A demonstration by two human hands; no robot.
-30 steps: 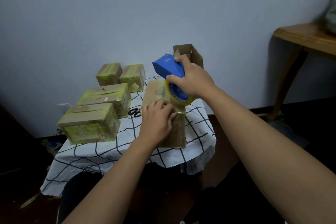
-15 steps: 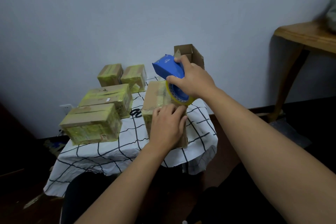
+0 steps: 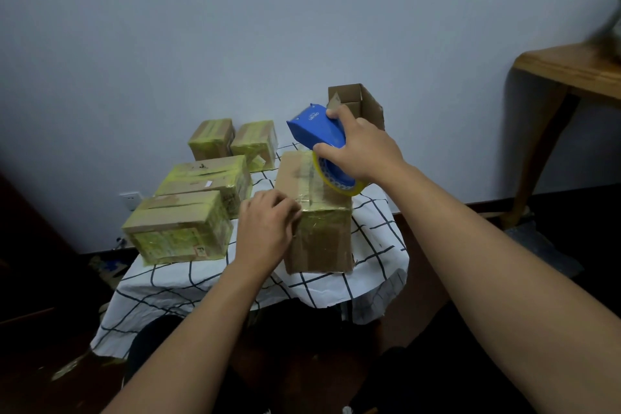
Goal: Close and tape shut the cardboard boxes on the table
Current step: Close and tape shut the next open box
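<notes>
The box being sealed (image 3: 316, 212) stands at the near right of the small table (image 3: 208, 282), its flaps shut and a strip of clear yellowish tape already laid along its top and over the near edge. It is steadied at its near-left corner by the left hand (image 3: 265, 228), whose fingers are curled against the top edge and taped face — probably to keep the box from sliding under the pull of the tape and to press the strip down. The blue tape dispenser (image 3: 319, 134) is gripped firmly from above by the right hand (image 3: 363, 148), fingers wrapped over its body, with the yellow roll (image 3: 336, 178) resting on the box's far right top, tilted so tape can be drawn along the seam. Four taped boxes (image 3: 178, 228) are grouped to the left; one open box (image 3: 356, 104) waits at the far right — seemingly the last unsealed.
</notes>
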